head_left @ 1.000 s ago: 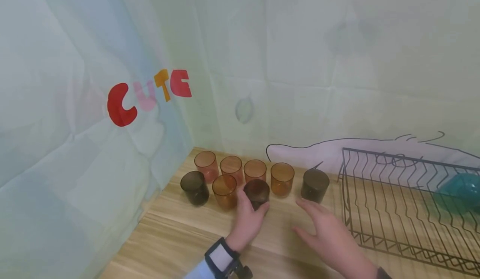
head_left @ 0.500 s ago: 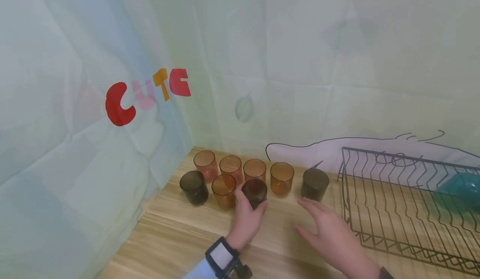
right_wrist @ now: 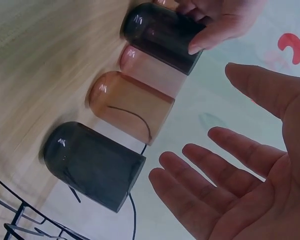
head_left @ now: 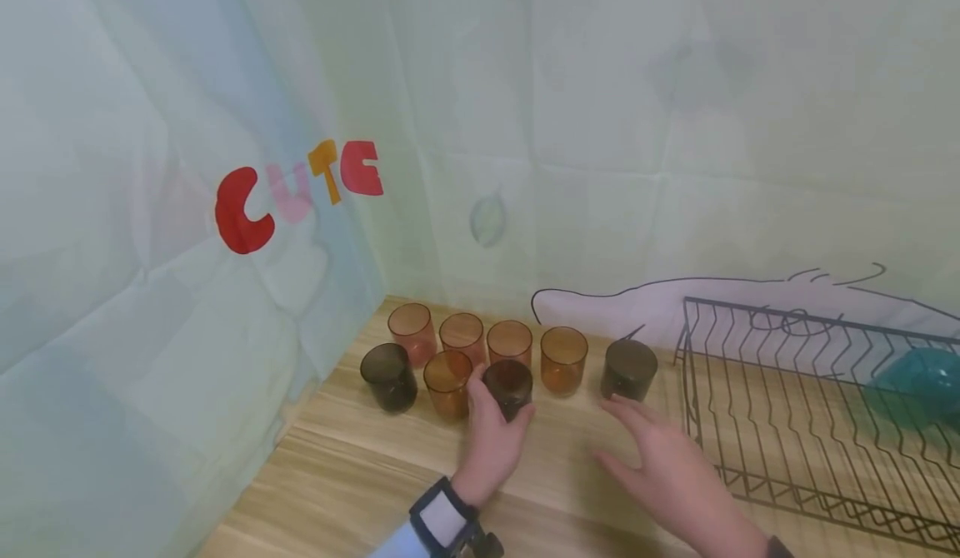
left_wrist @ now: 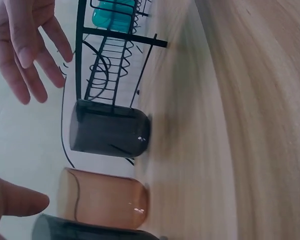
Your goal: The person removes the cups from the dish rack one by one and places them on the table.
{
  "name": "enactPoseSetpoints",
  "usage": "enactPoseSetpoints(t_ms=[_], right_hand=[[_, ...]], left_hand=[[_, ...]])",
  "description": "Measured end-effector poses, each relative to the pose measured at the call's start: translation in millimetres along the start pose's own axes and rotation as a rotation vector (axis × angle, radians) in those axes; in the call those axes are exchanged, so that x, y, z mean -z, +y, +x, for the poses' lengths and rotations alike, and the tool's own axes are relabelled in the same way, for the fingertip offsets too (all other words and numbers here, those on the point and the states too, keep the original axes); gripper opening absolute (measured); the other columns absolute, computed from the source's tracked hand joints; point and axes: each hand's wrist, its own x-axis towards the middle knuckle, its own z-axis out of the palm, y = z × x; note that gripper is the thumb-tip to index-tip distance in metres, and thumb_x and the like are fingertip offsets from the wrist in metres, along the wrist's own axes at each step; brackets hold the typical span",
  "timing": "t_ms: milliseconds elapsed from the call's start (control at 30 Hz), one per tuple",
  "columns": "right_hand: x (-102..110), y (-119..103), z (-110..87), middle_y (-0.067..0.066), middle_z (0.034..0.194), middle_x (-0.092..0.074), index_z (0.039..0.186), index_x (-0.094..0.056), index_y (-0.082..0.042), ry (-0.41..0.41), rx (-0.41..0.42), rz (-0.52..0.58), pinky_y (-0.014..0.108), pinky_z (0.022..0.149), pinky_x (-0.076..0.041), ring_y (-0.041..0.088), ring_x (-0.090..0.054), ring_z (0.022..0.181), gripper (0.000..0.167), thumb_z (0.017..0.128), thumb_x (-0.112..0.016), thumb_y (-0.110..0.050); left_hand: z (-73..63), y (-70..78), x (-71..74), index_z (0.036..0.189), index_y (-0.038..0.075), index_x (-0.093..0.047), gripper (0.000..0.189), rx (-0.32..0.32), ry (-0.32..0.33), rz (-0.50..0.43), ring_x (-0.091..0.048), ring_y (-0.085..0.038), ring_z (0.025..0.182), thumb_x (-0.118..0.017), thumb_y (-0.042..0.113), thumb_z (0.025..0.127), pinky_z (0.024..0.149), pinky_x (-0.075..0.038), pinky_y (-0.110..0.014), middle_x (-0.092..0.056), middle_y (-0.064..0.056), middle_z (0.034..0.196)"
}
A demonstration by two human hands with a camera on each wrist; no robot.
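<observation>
My left hand [head_left: 491, 437] grips a dark smoky glass cup [head_left: 512, 387] near its rim, thumb on the near right side; in the right wrist view the cup [right_wrist: 157, 35] stands upright on the table. Left of it are an amber cup [head_left: 448, 387] and another dark cup [head_left: 390, 379]. Behind stand several pinkish cups [head_left: 411, 337] and an amber cup [head_left: 564, 362]. My right hand [head_left: 671, 479] is spread with nothing in it, its fingertips close in front of a dark cup [head_left: 628, 372] at the row's right end.
A black wire dish rack [head_left: 795, 425] stands on the wooden table [head_left: 330, 458] at the right, with a teal translucent vessel [head_left: 918, 383] in it. A printed cloth backdrop [head_left: 600, 166] rises behind the cups and along the left.
My left hand and the dark cup in its grip have shifted slightly left, toward the front amber cup. My right hand has barely moved, staying spread by the right dark cup.
</observation>
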Motion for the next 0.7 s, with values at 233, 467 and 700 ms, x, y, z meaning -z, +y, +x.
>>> enactPoseSetpoints(t_ms=[233, 467, 700], right_hand=[[10, 5, 1.4, 0.009, 0.140, -0.049, 0.132, -0.051, -0.018, 0.002, -0.010, 0.033, 0.055, 0.098, -0.043, 0.034, -0.051, 0.123, 0.060, 0.079, -0.071, -0.038], [32, 15, 7.1, 0.017, 0.136, -0.050, 0.130, -0.052, -0.008, 0.083, 0.019, 0.036, 0.059, 0.098, -0.041, 0.041, -0.048, 0.122, 0.061, 0.078, -0.074, -0.031], [66, 32, 12.4, 0.021, 0.132, -0.053, 0.128, -0.054, -0.005, 0.149, 0.017, -0.042, 0.061, 0.095, -0.041, 0.043, -0.050, 0.118, 0.060, 0.082, -0.069, -0.041]], left_hand=[[-7.4, 23.5, 5.0, 0.147, 0.011, -0.010, 0.091, -0.075, -0.010, 0.002, -0.021, -0.027, 0.141, -0.071, 0.020, 0.081, 0.116, -0.021, -0.048, -0.019, -0.013, 0.151], [-15.3, 44.0, 9.7, 0.148, 0.028, -0.009, 0.083, -0.190, -0.044, 0.051, 0.001, -0.024, 0.146, -0.065, 0.031, 0.087, 0.115, -0.015, -0.053, -0.003, 0.001, 0.157], [-24.5, 57.0, 9.2, 0.145, 0.037, -0.018, 0.057, -0.294, -0.184, 0.136, -0.001, -0.020, 0.146, -0.044, 0.047, 0.095, 0.110, -0.025, -0.057, 0.001, 0.010, 0.157]])
